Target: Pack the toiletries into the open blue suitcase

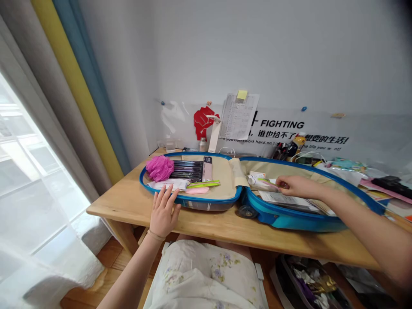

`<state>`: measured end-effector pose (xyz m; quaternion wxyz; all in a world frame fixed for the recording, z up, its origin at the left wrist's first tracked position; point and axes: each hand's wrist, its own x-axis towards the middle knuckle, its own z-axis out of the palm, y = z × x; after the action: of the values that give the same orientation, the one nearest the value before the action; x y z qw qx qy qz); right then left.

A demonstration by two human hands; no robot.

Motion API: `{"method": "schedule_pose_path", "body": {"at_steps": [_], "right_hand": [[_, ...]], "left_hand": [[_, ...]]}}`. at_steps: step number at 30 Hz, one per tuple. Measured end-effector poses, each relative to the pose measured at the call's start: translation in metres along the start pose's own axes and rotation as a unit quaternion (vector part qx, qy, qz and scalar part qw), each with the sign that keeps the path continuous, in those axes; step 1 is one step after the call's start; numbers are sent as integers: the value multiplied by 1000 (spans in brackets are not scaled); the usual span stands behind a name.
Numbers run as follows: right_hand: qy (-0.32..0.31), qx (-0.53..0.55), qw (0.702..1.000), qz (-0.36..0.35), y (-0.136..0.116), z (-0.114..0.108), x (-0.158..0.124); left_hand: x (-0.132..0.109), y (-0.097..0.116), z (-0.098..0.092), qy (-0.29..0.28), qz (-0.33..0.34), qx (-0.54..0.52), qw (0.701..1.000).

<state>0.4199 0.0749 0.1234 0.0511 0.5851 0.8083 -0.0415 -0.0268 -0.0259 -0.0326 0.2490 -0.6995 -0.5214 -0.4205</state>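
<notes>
A blue suitcase [283, 218] lies open on a wooden table [212, 227]. Its left half holds a pink bath pouf [159, 168], a pack of dark toothbrushes [192, 170], a green pen-like item [203, 185] and a pink flat item [197, 190]. My left hand [163, 211] rests flat with fingers apart against the front rim of that half, touching a white packet [169, 184]. My right hand [294, 186] reaches into the right half, fingers pinched on a small green and white item [264, 182] above papers [285, 200].
Bottles and pens [288, 149], cables and clutter line the wall behind the case. A poster and a paper sheet [238, 116] hang above. Curtains [74, 86] and a window are at the left. A bag of items [309, 285] sits under the table.
</notes>
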Motion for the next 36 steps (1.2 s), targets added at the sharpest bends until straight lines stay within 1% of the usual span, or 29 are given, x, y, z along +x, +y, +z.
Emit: {"method": "schedule_pose_path", "body": {"at_steps": [2,3,5,7,9,11,13,15,18,23,29,32,34,36], "right_hand": [[29,30,999,-6,-8,-14,-2],[47,50,998,-12,-17,-21,-2],[82,86,992,-40,-42,-31,3],[98,95,987,-88,-78,-36,12],[90,62,984,-141,-118,-34,26],[73,32,981,-178,-154,-27,41],[59,25,978,-199,-182,-16,57],[50,23,975,-213,-200,-5,70],[36,18,971,-237,-212,8,81],[21,24,960,-279,-213,19,86],[-2,32,945,-326,-210,23,89],[-10,34,942,-333,-212,25,90],[-16,36,942,-334,-214,23,89],[-18,43,942,-334,-210,15,86]], "left_hand": [[-1,0,1,-5,-6,-2,1000],[-1,0,1,-8,-11,-4,1000],[-1,0,0,-12,-17,-7,1000],[-1,0,0,-12,-16,-9,1000],[0,1,-1,-9,-12,-8,1000],[0,1,-1,-9,-11,-4,1000],[0,1,-1,-13,-11,2,1000],[0,1,-1,-18,-11,7,1000],[0,1,-1,-21,-11,8,1000],[0,2,-1,-15,-7,5,1000],[2,3,-3,-8,-4,1,1000],[2,3,-3,-13,-8,1,1000],[1,2,-2,-13,-9,1,1000],[1,1,-2,-14,-12,-2,1000]]}}
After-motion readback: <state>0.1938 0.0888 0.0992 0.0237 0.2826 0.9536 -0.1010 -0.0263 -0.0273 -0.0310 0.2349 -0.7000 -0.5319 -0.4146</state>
